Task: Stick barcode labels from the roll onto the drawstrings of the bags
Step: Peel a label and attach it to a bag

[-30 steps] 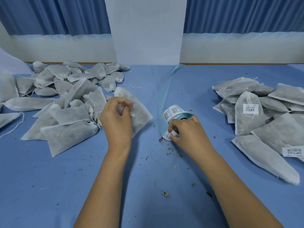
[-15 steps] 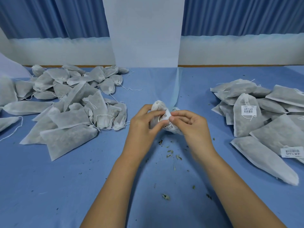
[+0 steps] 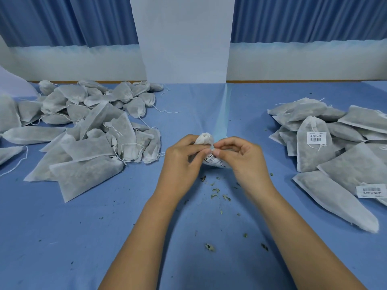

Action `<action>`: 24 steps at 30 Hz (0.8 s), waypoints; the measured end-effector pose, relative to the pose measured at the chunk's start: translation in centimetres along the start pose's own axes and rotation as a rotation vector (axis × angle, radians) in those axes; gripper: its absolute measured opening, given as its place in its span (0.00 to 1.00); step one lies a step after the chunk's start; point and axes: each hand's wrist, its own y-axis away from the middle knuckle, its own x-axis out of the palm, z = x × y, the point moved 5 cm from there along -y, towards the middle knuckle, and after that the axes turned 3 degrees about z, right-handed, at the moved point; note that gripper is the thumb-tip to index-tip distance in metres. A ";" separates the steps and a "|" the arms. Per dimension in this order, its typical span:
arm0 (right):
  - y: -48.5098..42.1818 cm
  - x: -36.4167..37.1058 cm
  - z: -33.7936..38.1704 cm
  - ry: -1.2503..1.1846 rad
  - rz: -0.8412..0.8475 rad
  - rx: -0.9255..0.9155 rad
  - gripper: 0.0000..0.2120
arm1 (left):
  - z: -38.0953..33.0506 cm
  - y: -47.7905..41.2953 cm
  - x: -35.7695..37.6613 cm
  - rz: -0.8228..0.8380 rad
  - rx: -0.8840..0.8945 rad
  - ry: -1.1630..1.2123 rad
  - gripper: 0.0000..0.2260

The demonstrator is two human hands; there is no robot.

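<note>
- Bag [image 3: 204, 139] is held over the counter [image 3: 62, 237] at centre, between both grips; its gathered neck points up and away, so the long axis is judged to run away from the person.
- Left grip [image 3: 184, 162] is curled round the bag, thumb against the barcode label [image 3: 211, 159].
- Right grip [image 3: 245, 162] is pinched on the label's upper edge, just below the neck; the drawstring is hidden.
- Both grips are judged equally near the label.
</note>
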 end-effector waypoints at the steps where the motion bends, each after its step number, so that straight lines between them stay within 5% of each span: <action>1: 0.0 0.0 0.0 0.001 0.011 -0.003 0.09 | 0.1 0.0 0.0 -0.007 -0.041 0.028 0.06; 4: 0.0 0.2 -0.1 0.052 0.028 -0.013 0.11 | 0.6 0.2 -0.3 -0.113 -0.179 0.068 0.10; 12: -0.2 -1.3 -0.7 0.320 -0.112 0.015 0.11 | 2.7 1.0 -5.8 -0.707 -0.383 0.362 0.16; 18: -0.4 -2.3 0.3 0.422 -0.203 -0.087 0.08 | 1.5 0.1 -3.4 -0.321 -0.310 0.405 0.11; 21: -0.6 -2.7 0.5 0.520 -0.183 -0.093 0.06 | 1.0 0.1 -3.7 -0.359 -0.231 0.481 0.08; 24: -0.6 -2.8 1.0 0.491 -0.188 -0.136 0.08 | 1.7 -0.1 -3.3 -0.269 -0.334 0.572 0.07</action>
